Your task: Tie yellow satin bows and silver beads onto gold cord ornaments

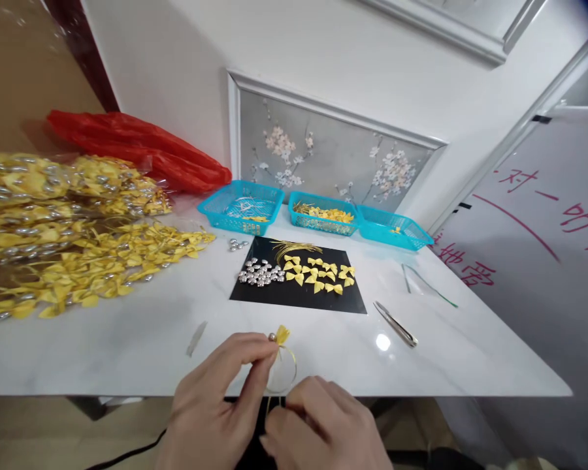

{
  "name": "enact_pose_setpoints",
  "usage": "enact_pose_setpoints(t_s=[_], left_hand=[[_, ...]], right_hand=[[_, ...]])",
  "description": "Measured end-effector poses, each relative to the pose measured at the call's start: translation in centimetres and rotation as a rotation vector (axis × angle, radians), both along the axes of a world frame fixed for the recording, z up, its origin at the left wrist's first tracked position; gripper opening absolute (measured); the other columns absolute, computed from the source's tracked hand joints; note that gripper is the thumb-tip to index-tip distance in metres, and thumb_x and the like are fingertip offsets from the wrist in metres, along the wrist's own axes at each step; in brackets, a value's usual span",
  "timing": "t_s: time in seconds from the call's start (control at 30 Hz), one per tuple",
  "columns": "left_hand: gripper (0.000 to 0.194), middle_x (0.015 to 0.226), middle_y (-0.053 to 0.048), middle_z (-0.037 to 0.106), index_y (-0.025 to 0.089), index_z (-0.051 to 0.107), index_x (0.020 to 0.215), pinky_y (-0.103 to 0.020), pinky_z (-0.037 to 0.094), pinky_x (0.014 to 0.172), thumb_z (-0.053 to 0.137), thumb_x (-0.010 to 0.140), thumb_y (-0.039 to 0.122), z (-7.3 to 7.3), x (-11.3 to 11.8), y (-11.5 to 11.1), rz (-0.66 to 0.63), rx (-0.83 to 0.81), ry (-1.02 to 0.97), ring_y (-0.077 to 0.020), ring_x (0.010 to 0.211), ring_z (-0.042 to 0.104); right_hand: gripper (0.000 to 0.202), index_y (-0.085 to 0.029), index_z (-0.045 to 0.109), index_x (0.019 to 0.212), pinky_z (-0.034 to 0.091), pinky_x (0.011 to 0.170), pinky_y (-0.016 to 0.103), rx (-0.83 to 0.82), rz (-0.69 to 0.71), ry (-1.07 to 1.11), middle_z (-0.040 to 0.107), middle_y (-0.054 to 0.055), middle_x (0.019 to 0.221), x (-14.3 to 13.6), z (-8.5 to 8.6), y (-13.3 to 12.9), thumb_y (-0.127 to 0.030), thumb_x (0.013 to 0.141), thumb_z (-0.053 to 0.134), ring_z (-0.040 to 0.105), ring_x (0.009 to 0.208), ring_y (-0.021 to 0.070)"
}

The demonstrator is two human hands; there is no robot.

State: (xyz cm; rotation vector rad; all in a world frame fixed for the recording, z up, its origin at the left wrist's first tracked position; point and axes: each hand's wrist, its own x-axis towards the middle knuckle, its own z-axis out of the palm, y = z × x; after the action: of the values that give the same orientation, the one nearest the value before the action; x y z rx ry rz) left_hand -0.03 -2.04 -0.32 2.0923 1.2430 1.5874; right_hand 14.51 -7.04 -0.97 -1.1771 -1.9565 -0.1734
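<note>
My left hand (220,398) pinches a silver bead (272,337) and a yellow ribbon bow (283,335) between thumb and forefinger, above the table's front edge. A thin gold cord (295,365) loops from the bow down toward my right hand (323,424), whose fingers are curled closed around its lower part. Behind them lies a black mat (298,299) with silver beads (262,274) on its left, yellow bows (327,274) on its right and gold cords (296,247) at its back.
Three blue baskets (240,225) (323,225) (396,236) stand along the wall. Finished yellow garlands (93,261) and a red plastic bag (142,147) fill the left side. Metal snips (396,324) lie right of the mat; a few loose beads (238,245) sit at its back left.
</note>
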Motion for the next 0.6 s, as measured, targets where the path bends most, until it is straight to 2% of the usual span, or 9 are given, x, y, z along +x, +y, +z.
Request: enact_pose_setpoints(t_s=[0.07, 0.13, 0.2, 0.27, 0.43, 0.53, 0.6], left_hand=[[0.011, 0.078, 0.007, 0.076, 0.029, 0.07, 0.078, -0.012, 0.056, 0.064, 0.065, 0.085, 0.022, 0.6, 0.2, -0.1, -0.019, -0.124, -0.103, -0.0107, 0.067, 0.072], [0.01, 0.072, 0.005, 0.076, 0.028, 0.071, 0.074, -0.013, 0.056, 0.055, 0.066, 0.082, 0.024, 1.1, 0.4, -0.3, -0.046, -0.241, -0.182, -0.0121, 0.061, 0.071], [0.011, 0.071, 0.003, 0.076, 0.026, 0.072, 0.071, -0.017, 0.057, 0.054, 0.067, 0.081, 0.029, 1.5, 0.6, -0.3, -0.049, -0.305, -0.22, -0.015, 0.061, 0.071], [0.015, 0.069, 0.0, 0.076, 0.025, 0.073, 0.071, -0.021, 0.059, 0.055, 0.068, 0.08, 0.036, 1.8, 1.0, -0.3, -0.022, -0.33, -0.232, -0.0186, 0.063, 0.072], [0.027, 0.063, -0.002, 0.073, 0.024, 0.074, 0.076, -0.026, 0.059, 0.055, 0.069, 0.077, 0.05, 1.9, 2.3, 0.3, 0.069, -0.326, -0.254, -0.0226, 0.066, 0.072], [0.028, 0.062, -0.002, 0.072, 0.024, 0.074, 0.076, -0.027, 0.059, 0.055, 0.07, 0.076, 0.052, 1.6, 2.4, 0.4, 0.085, -0.333, -0.274, -0.0226, 0.066, 0.071], [0.027, 0.062, -0.001, 0.072, 0.023, 0.074, 0.076, -0.026, 0.059, 0.054, 0.071, 0.076, 0.05, 1.1, 2.2, 0.2, 0.09, -0.348, -0.295, -0.0222, 0.065, 0.071]], right_hand=[[0.013, -0.022, 0.063, 0.075, 0.041, 0.049, 0.025, -0.06, 0.0, -0.017, 0.059, 0.0, 0.07, 1.2, 0.6, -0.3, -0.017, 0.088, 0.061, 0.057, 0.056, 0.0145], [0.008, -0.022, 0.066, 0.087, 0.047, 0.052, 0.023, -0.101, -0.009, 0.082, 0.063, 0.002, 0.08, 2.2, 1.8, -0.6, -0.016, 0.09, 0.061, 0.062, 0.061, 0.0138], [0.014, -0.022, 0.066, 0.091, 0.048, 0.054, 0.019, -0.076, -0.037, 0.199, 0.064, 0.003, 0.085, 2.6, 3.0, -0.6, -0.01, 0.091, 0.059, 0.063, 0.064, 0.0113], [0.016, -0.022, 0.065, 0.09, 0.049, 0.056, 0.019, -0.005, -0.048, 0.219, 0.064, 0.003, 0.083, 2.3, 3.8, -0.2, -0.007, 0.091, 0.059, 0.061, 0.064, 0.0111], [0.019, -0.015, 0.068, 0.095, 0.046, 0.052, 0.025, 0.18, 0.034, 0.112, 0.067, 0.007, 0.083, 0.9, 3.4, 2.1, -0.004, 0.094, 0.053, 0.053, 0.063, 0.014], [0.02, -0.012, 0.069, 0.089, 0.046, 0.054, 0.029, 0.222, 0.075, 0.03, 0.07, 0.009, 0.085, 0.4, 2.9, 2.8, -0.003, 0.094, 0.052, 0.058, 0.067, 0.0164], [0.018, -0.013, 0.068, 0.083, 0.047, 0.055, 0.03, 0.313, 0.043, 0.036, 0.071, 0.007, 0.081, 0.0, 2.6, 2.5, -0.002, 0.092, 0.056, 0.061, 0.068, 0.0169]])
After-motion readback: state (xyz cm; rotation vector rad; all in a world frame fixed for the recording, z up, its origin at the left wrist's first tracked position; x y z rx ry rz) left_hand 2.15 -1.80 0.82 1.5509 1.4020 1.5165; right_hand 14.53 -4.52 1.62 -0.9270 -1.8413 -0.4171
